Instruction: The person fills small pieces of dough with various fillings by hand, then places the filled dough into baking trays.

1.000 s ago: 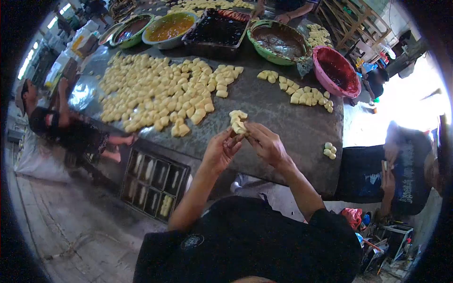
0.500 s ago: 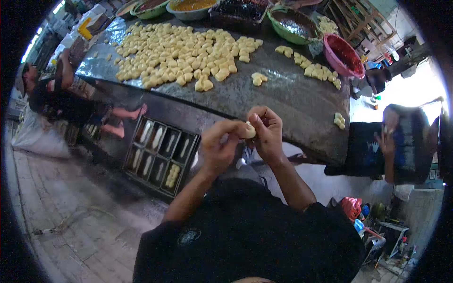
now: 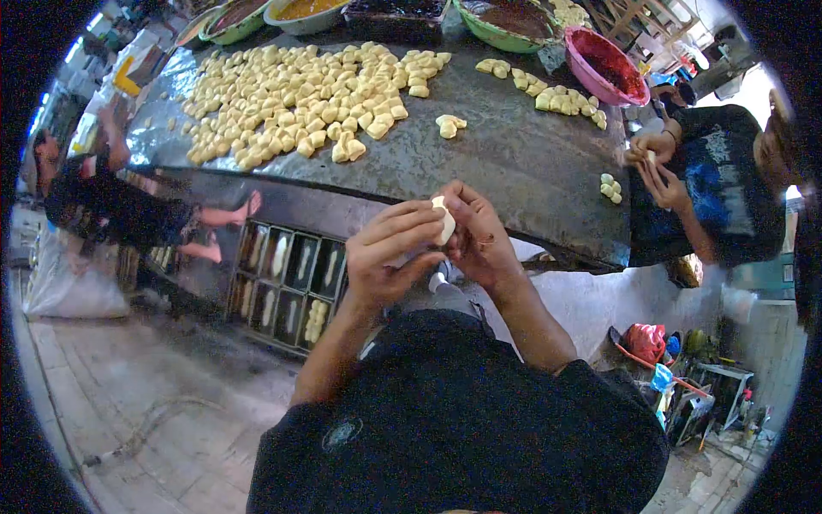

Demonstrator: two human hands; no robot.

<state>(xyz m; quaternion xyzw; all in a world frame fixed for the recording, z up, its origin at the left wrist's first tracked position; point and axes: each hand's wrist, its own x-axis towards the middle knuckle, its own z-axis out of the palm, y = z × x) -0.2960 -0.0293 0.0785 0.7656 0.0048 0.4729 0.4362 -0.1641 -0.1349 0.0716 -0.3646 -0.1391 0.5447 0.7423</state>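
Observation:
A small piece of pale dough [image 3: 445, 221] is pinched between my two hands, just in front of the table's near edge. My left hand [image 3: 390, 253] has its fingers curled against the dough from the left. From the other side, the thumb and fingers of my right hand [image 3: 481, 236] press on it. A dark reddish smear shows on my right fingers. Beyond my hands, a small cluster of dough pieces [image 3: 449, 126] lies on the dark table [image 3: 505, 163]. A large spread of dough pieces [image 3: 282, 103] covers its left part.
Below left is a sectioned baking tray [image 3: 287, 291], with dough balls [image 3: 316, 320] in one section. Bowls of filling line the far edge, including a pink bowl [image 3: 606, 67] and a green bowl [image 3: 505, 24]. Co-workers' hands [image 3: 659, 171] hold dough at right; another person [image 3: 111, 193] sits left.
My hands have turned the dough, which now stands more upright between my fingers. The view has shifted slightly. The co-worker at right has moved up to the table with both hands together.

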